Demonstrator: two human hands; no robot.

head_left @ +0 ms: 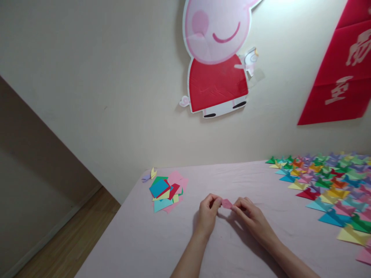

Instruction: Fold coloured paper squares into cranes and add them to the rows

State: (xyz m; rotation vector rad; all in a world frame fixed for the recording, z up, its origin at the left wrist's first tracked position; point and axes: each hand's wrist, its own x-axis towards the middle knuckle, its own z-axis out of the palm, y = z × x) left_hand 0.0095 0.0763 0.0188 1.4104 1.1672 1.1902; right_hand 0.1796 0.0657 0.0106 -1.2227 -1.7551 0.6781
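Note:
A small folded piece of pink paper (227, 204) is held between my two hands, a little above the pale pink cloth (139, 247). My left hand (209, 210) pinches its left end between thumb and fingers. At its right end, the thumb and curled fingers of my right hand (249, 214) are closed on it. The exact folds are too small to make out. To the left of my hands lies a loose pile of coloured paper sheets (162, 189) in blue, red, green, yellow and pink.
Rows of folded paper cranes (333, 193) in many colours cover the right side. Two small folded papers (149, 175), one yellow and one purple, lie at the back left corner. Behind stands a wall (130, 96) with a cartoon pig cutout (218, 83) and a red banner (324, 88).

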